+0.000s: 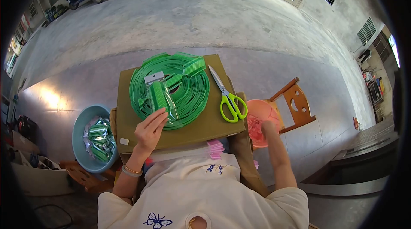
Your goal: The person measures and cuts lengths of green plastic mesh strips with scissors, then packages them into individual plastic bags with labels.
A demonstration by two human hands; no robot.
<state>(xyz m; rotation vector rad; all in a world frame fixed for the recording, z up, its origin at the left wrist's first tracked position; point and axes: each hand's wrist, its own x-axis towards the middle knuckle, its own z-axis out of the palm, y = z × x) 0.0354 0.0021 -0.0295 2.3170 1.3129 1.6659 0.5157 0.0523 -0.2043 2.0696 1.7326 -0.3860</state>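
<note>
The left hand (150,131) pinches the lower edge of a clear plastic packet (162,98) of green dotted ribbon with a grey card, lying on a green ribbon coil (192,89). The right hand (269,127) dips into a pink plastic bowl (257,103); I cannot tell its grip.

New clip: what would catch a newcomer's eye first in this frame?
The big coil of bright green ribbon on the brown cardboard board in the middle, where the left hand holds a clear plastic packet. Beside it to the right lie green-handled scissors; the right hand reaches into a pink bowl.
</note>
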